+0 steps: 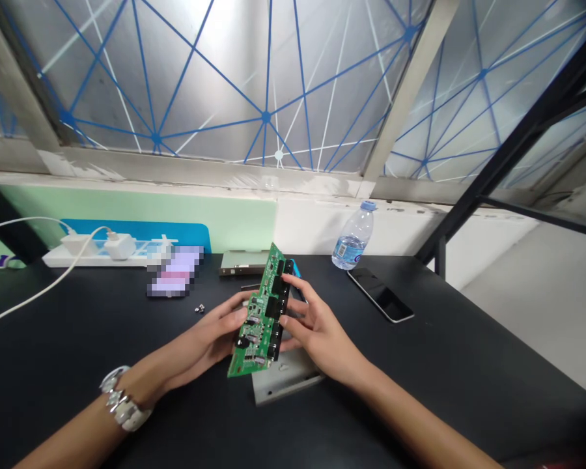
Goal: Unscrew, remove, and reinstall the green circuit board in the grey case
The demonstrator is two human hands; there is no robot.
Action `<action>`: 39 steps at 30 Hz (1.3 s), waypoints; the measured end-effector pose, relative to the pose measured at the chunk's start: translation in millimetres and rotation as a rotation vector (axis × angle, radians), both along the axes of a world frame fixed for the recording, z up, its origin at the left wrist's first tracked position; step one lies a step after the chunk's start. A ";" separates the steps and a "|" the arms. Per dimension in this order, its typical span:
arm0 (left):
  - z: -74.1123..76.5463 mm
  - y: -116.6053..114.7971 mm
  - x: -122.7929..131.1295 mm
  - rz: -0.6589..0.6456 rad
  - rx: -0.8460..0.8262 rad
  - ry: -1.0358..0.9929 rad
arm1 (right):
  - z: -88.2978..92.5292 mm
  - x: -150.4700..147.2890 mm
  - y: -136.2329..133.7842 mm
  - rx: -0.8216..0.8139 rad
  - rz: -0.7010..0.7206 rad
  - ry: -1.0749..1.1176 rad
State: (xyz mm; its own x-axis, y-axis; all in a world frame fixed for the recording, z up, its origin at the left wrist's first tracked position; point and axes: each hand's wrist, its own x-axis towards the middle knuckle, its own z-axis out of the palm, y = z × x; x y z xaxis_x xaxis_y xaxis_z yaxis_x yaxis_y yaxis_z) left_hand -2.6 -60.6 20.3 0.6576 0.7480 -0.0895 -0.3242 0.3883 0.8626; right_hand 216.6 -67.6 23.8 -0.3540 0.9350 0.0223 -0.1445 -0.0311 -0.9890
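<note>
A green circuit board (260,317) with black components is held upright on its edge above the black table (78,339). My left hand (209,339) grips its left side, with a silver watch on that wrist. My right hand (317,329) holds the right side, fingers resting on the black parts. A grey metal plate (286,381) lies flat on the table just below the board and partly under my right hand.
A water bottle (354,238) stands at the back, a black phone (381,294) beside it. A white power strip with chargers (102,251) and white cables lies back left. Small screws (199,309) and a metal drive-like part (241,262) lie behind the board.
</note>
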 end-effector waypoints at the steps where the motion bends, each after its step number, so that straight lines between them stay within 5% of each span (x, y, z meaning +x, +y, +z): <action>1: -0.3 -2.0 1.8 -0.020 -0.018 -0.009 | 0.3 -1.2 -1.2 0.000 0.000 0.000; 5: 2.4 -6.0 8.6 -0.049 -0.041 -0.033 | 3.6 -3.8 -5.7 -0.004 0.015 0.004; 22: 8.9 -3.7 11.9 0.235 0.162 0.143 | 16.1 0.4 -21.1 0.254 0.138 -0.109; 29: 2.9 -4.0 13.3 0.212 0.302 0.214 | 7.8 -5.2 -25.2 0.331 0.153 -0.153; 39: 1.3 -2.1 11.9 0.233 0.296 0.233 | 13.2 -1.7 -26.4 0.335 0.166 -0.181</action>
